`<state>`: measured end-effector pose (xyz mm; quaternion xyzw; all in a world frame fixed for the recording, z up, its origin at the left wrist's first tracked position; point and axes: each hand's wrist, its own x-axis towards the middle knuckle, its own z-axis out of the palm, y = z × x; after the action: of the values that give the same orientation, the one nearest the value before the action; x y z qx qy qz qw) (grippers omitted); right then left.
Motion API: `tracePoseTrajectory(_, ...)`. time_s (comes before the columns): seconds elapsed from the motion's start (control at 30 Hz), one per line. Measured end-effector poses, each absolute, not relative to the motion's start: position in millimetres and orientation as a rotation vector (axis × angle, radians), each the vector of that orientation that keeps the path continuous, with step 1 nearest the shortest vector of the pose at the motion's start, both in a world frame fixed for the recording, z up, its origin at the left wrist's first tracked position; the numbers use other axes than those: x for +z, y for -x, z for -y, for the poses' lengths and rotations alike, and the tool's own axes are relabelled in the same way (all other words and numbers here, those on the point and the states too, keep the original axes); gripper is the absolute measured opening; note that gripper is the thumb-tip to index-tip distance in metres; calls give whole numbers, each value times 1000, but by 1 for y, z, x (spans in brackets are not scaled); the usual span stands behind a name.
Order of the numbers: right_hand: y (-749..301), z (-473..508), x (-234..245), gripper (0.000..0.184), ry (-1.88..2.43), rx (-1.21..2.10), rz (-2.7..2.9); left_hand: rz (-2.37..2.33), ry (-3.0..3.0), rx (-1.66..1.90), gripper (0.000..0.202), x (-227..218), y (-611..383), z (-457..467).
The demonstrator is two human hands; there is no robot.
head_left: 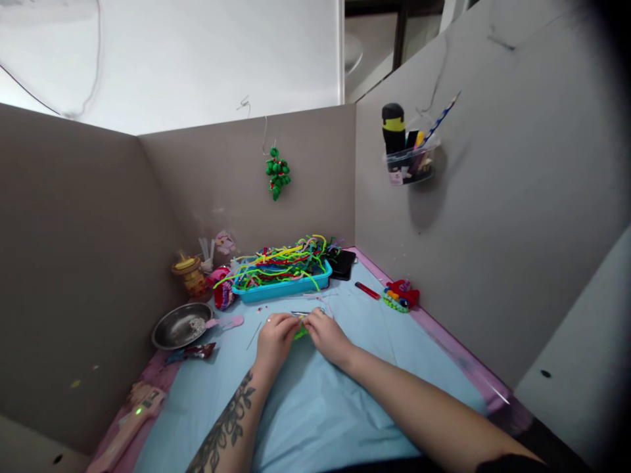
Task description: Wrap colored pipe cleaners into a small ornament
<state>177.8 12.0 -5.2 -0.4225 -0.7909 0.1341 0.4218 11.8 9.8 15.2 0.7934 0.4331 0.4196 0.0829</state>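
Note:
My left hand (277, 335) and my right hand (325, 334) meet over the middle of the blue cloth, fingers pinched together. Between them is a small bright green fuzzy piece (300, 332), which looks like bent pipe cleaner; the fingertips cover most of it. Just beyond my fingers lies a thin dark metal tool (299, 313), partly hidden, its kind unclear. A blue tray (280, 289) heaped with many-coloured pipe cleaners (283, 259) stands behind my hands. To the left of my left hand rests a thin dark rod (254, 336).
Left are a metal bowl (172, 327), a pink spatula-like piece (229, 322), a crumpled wrapper (200, 351) and a pink glue gun (131, 424). Right are a red cutter (367, 290) and colourful fuzzy pieces (401, 295). Grey panels (310, 171) enclose the table; a container (409, 164) hangs there.

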Motion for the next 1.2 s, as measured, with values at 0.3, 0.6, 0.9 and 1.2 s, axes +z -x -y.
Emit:
tracePoseTrajectory(0.3, -178, -10, -6, 13, 914, 288, 2199, -1246, -1897, 1205, 19, 8, -12, -22)
tracePoseTrajectory(0.6, -179, -11, -5, 35, 935, 398, 2039, -1289, -1559, 1416, 30, 12, -10, -24)
tracePoseTrajectory(0.9, -180, -16, -5, 38, 976, 401, 1916, -1384, -1386, 1221, 59, 0, -20, -21)
tracePoseTrajectory(1.2, -178, -13, -6, 41, 947, 438, 1979, -968, -986, 1240, 88, 8, -28, -13)
